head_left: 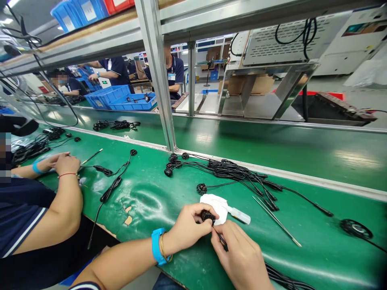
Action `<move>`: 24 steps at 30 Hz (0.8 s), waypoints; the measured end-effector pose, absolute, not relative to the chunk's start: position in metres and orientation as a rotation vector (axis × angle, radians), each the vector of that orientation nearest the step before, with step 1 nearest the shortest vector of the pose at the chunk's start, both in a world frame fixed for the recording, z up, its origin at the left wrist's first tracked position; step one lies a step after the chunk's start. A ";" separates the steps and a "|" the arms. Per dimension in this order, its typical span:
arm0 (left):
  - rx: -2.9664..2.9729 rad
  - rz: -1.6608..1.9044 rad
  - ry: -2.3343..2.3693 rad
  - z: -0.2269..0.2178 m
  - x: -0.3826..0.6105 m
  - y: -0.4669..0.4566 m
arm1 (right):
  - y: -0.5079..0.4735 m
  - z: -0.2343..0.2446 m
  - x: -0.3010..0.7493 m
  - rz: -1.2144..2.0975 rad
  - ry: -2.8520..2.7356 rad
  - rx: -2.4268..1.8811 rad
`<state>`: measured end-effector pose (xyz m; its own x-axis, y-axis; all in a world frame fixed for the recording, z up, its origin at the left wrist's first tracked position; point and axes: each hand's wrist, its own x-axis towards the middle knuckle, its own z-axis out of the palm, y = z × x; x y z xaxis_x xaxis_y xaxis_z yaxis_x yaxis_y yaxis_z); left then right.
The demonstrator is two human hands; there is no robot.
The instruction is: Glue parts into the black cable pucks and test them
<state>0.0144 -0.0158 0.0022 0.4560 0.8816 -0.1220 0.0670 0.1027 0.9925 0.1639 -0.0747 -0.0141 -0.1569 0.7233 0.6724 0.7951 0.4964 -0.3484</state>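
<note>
Between the thumb and fingers of my left hand is a small round black cable head, partly covered by the fingertips. My right hand pinches a black cable just below that head; where the two meet is hard to make out. More black cable emerges from under the right hand towards the bottom edge. Behind my hands lie a white cloth or paper pad and a small translucent tube. Two thin sticks rest to the right.
Bundled black cables with round heads lie across the green table. A coiled black piece sits at far right. A metal post rises behind. On the left, a co-worker's arms work near more cables.
</note>
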 end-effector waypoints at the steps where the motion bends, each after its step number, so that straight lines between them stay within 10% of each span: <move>1: 1.337 0.743 0.909 0.003 0.013 -0.016 | -0.075 -0.014 0.165 -0.120 -1.907 -1.268; 24: 0.987 0.771 0.728 -0.001 0.007 -0.013 | -0.072 -0.008 0.181 -0.121 -1.902 -1.290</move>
